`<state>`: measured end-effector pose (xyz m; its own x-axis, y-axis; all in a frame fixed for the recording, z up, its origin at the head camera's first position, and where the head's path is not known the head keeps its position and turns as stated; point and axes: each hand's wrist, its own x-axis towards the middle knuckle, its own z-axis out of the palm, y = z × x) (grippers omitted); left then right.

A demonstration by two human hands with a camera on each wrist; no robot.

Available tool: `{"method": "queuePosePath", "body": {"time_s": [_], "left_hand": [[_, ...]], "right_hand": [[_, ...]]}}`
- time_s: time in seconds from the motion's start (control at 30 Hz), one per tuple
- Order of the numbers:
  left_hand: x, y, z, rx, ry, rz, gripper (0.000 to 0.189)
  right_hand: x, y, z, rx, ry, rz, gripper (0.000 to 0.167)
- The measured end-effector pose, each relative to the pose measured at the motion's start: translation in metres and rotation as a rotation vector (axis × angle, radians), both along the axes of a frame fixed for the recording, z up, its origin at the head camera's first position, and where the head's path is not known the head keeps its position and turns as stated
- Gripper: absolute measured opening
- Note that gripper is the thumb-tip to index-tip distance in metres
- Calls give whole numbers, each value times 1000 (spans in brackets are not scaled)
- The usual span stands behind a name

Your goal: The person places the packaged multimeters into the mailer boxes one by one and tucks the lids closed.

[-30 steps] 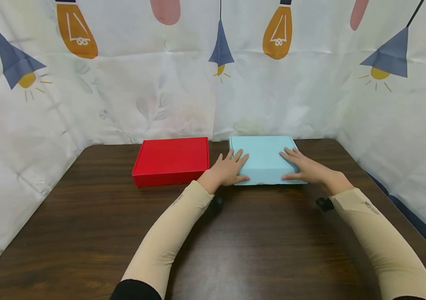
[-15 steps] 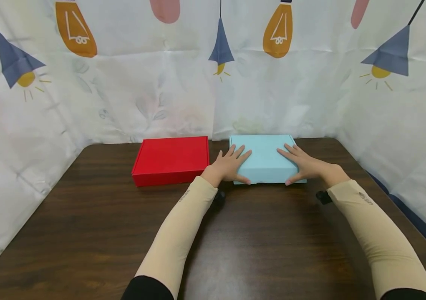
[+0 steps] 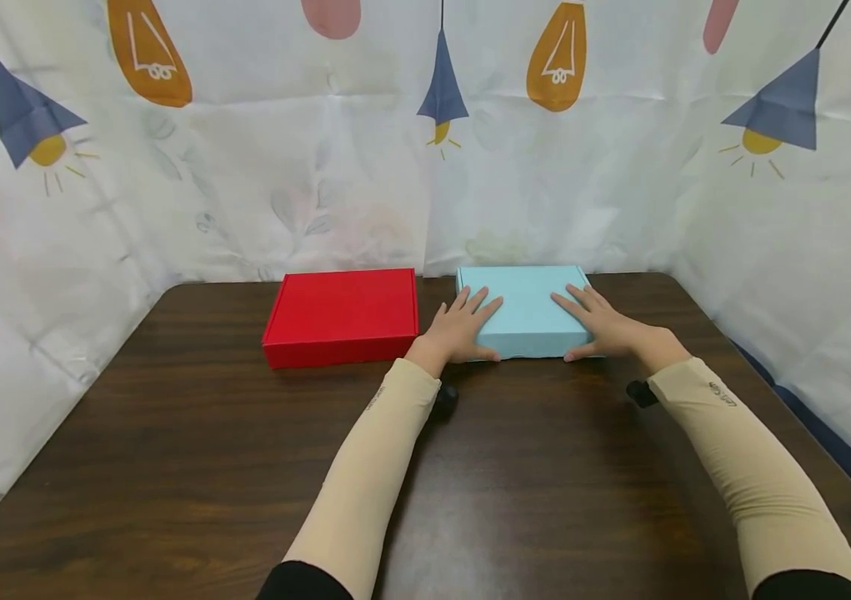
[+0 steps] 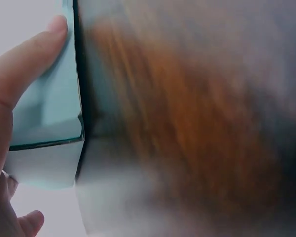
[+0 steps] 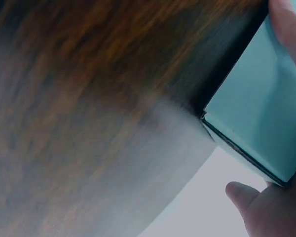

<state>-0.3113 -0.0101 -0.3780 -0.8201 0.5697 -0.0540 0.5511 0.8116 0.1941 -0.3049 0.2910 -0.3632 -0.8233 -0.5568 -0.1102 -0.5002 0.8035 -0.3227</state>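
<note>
In the head view a light blue box point(image 3: 538, 304) lies flat with its lid down near the table's back edge. My left hand point(image 3: 458, 333) rests on its near left corner, fingers spread over the top and thumb along the front. At the near right corner my right hand point(image 3: 608, 330) lies the same way, fingers spread and straight. In the left wrist view the thumb point(image 4: 32, 59) touches the box's front face. The right wrist view has the box's front corner point(image 5: 251, 113) beside that thumb. A red box point(image 3: 346, 312), lid down, lies left of the blue one, a narrow gap between them.
The dark wooden table point(image 3: 192, 467) has rounded far corners. Behind and around it hangs a white curtain point(image 3: 245, 192) printed with lamps and bulbs. Small black wrist devices point(image 3: 446, 400) sit under both forearms.
Both hands stay on the blue box, with their fingers shifted slightly inward over its top. The whole head view has moved up a little in the frame. The red box remains in place.
</note>
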Motion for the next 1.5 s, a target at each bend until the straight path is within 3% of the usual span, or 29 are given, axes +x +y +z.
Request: {"method": "queuePosePath", "body": {"time_s": [0.33,0.7,1.5], "left_hand": [[2,0,0,56,-31,4,97],[1,1,2,43,-69,-14,102],[-1,0,-1,4,12,-38,95]], "right_hand": [[1,-1,-3,-6,2,-11,104],[3,3,-7,-13,24,-6,105],[4,-4,-3,-2,51,-27,100]]}}
